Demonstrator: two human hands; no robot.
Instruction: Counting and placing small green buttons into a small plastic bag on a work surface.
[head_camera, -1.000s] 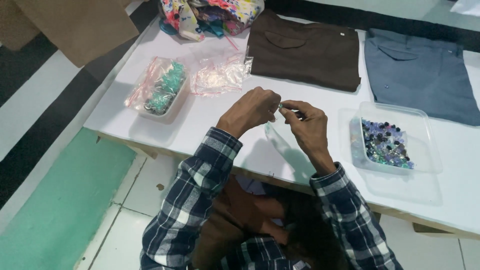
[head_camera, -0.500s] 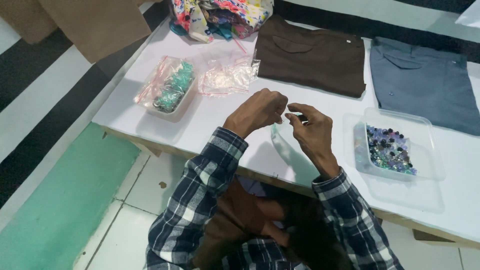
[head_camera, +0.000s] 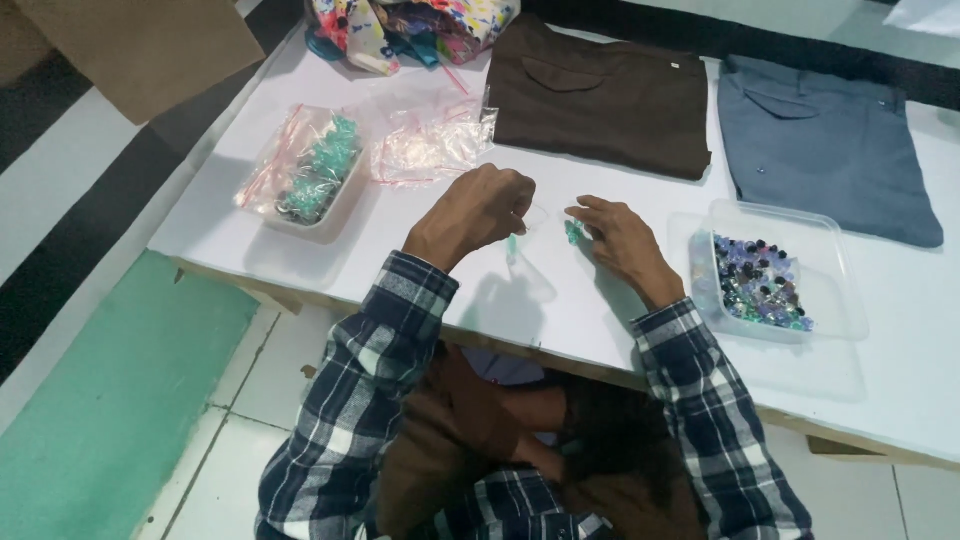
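At the near edge of the white table (head_camera: 600, 320) two plaid sleeves reach in over it. The left hand (head_camera: 478, 212) is curled into a loose fist, fingertips pinched together on something small and clear; a tiny teal bead (head_camera: 512, 243) hangs just under those fingertips, though what exactly they grip is too small to tell. The right hand (head_camera: 622, 238) lies low on the table just beside it, fingers half curled, thumb and forefinger closed on a small teal piece (head_camera: 573, 232). The two hands sit near each other toward the middle of the near edge, not touching.

Toward the right edge stands a clear plastic tray (head_camera: 830, 300) with a heap of dark, purple and pale blue beads (head_camera: 757, 281) in it, just beside the right wrist. Toward the left edge is a second clear tray of teal beads (head_camera: 312, 175) partly wrapped in a plastic bag, with an empty zip bag (head_camera: 430, 145) next to it. Along the far edge lie folded brown trousers (head_camera: 600, 95), folded grey-blue trousers (head_camera: 825, 145) and a bundle of colourful patterned fabric (head_camera: 420, 25)
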